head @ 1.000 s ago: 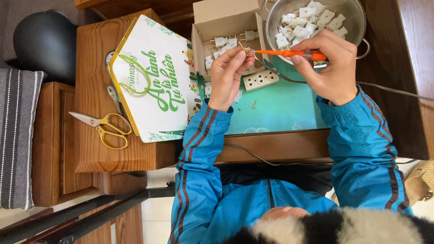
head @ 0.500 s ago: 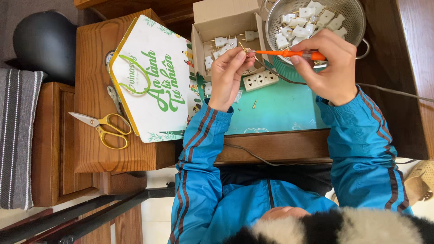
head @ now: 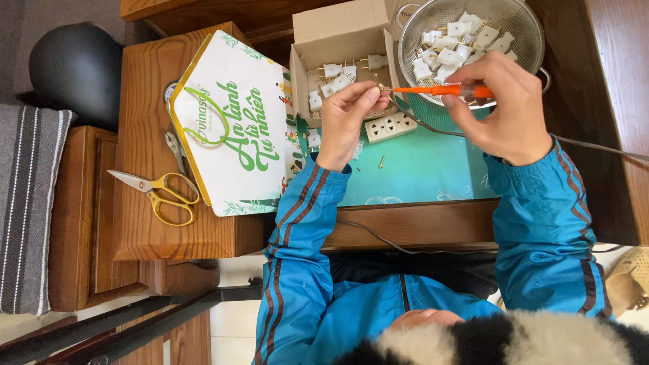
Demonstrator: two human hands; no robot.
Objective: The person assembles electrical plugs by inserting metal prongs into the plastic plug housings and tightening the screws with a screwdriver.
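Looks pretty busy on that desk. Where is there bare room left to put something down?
The teal mat is mostly bare between the white socket strip and the desk's front edge, apart from one small screw. Wood below the yellow scissors is free too. It is crowded by the cardboard box and metal colander.

Dark wooden surface [head: 612,122] with teal mat [head: 419,172], cardboard box [head: 338,40], metal colander [head: 473,27], white power strip [head: 391,126], lighter wooden stand [head: 145,128] bearing yellow scissors [head: 159,192], printed box [head: 233,125]

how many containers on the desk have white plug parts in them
2: a cardboard box left of the left hand, and a metal colander above the right hand, which grips an orange screwdriver. The hands may hide more.
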